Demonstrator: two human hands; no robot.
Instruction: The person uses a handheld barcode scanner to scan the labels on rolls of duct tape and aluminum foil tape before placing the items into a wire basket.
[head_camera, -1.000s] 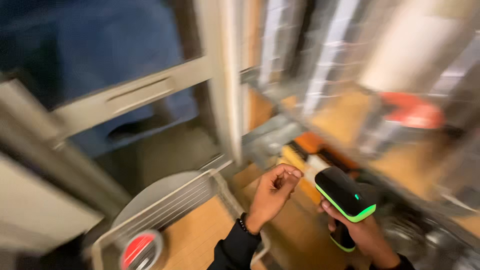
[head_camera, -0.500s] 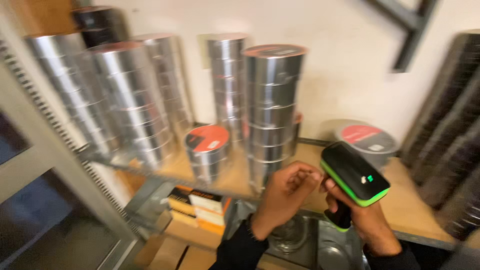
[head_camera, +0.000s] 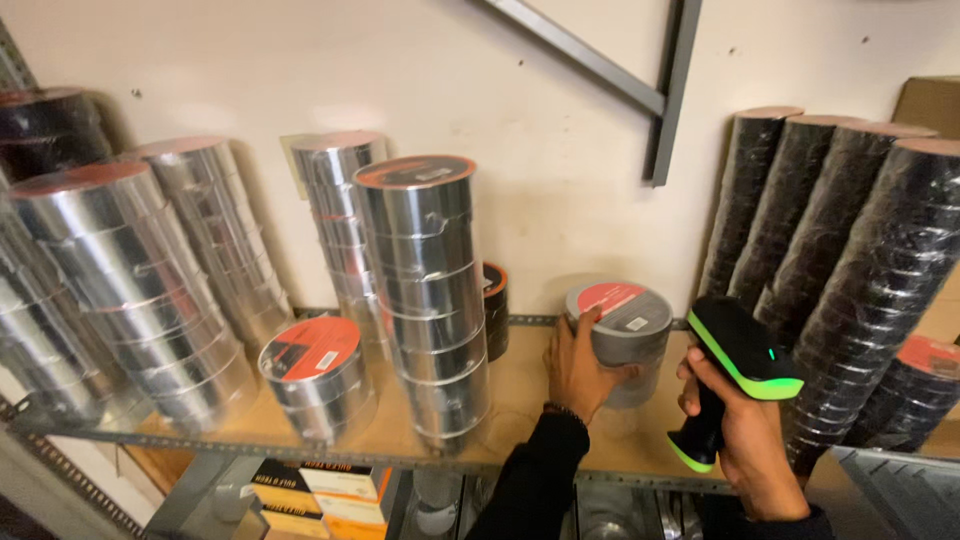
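Two hands work at the shelf (head_camera: 520, 385). Left hand (head_camera: 580, 365) has its fingers (head_camera: 588, 322) wrapped around a short stack of grey tape rolls (head_camera: 620, 335), steadying it upright, red label on top. Right hand (head_camera: 745, 430) is clamped on a black-and-green handheld scanner (head_camera: 740, 375), just right of the stack, head tilted toward it. Tall stacks of silver foil tape (head_camera: 425, 290) stand left, black tape columns (head_camera: 850, 260) right.

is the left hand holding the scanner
No, the left hand grips a grey tape roll; the right hand holds the scanner.
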